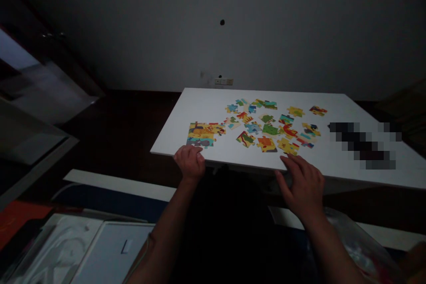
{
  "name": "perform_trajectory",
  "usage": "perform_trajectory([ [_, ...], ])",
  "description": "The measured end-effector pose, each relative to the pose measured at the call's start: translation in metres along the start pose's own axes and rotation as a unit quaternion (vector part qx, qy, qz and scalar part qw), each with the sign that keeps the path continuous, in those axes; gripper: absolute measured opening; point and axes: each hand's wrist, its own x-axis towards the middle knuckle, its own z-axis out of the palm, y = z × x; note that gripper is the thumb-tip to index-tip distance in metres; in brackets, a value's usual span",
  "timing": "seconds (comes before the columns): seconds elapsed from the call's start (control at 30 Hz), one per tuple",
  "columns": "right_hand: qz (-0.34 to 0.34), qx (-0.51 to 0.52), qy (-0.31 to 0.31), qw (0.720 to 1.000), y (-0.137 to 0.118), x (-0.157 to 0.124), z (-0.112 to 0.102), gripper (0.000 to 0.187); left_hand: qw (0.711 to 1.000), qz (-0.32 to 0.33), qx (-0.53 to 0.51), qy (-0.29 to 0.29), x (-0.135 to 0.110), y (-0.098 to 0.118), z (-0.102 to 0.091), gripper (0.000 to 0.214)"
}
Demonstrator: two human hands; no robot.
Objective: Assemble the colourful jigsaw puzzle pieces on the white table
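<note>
A white board [186,113] carries colourful cardboard jigsaw pieces. At its left lies a joined block of yellow, red and blue pieces [202,135], and several loose pieces [266,126] are scattered to the right of it. My left hand [189,162] rests curled on the board's front edge, its fingertips at the lower edge of the joined block. My right hand [301,184] lies over the front edge with fingers spread, holding nothing. Its fingertips are just below a yellow loose piece [288,145].
A blurred dark patch [362,145] covers the right of the board. Below the board, a white flat box [111,253] sits at lower left and a clear plastic bag [362,248] at lower right. A wall socket panel [223,81] sits behind the board.
</note>
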Motion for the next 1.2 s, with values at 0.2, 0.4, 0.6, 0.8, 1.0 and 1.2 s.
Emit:
perform_trajectory([
  [0.2, -0.002, -0.006, 0.004, 1.0, -0.003, 0.0, 0.001, 0.049, 1.0, -0.008, -0.012, -0.012, -0.001, -0.002, -0.001, 0.026],
  [0.4, -0.008, 0.0, 0.002, 1.0, -0.002, 0.0, 0.0, 0.05, 0.999, -0.008, -0.025, -0.021, -0.002, -0.003, -0.002, 0.024],
  [0.6, 0.008, 0.006, 0.009, 1.0, -0.004, -0.001, 0.001, 0.048, 0.999, -0.01, -0.027, -0.03, -0.001, -0.002, -0.003, 0.019],
  [0.8, 0.016, 0.014, -0.002, 1.0, -0.008, 0.002, -0.003, 0.045, 1.0, 0.004, -0.001, -0.031, 0.0, -0.006, -0.003, 0.016],
  [1.0, 0.022, 0.019, -0.007, 1.0, -0.009, 0.004, -0.005, 0.044, 1.0, 0.011, -0.005, -0.015, 0.0, -0.009, 0.002, 0.015],
  [1.2, 0.028, 0.019, 0.008, 0.999, -0.007, 0.003, 0.003, 0.045, 0.997, 0.055, -0.01, 0.047, 0.0, -0.016, 0.009, 0.017],
])
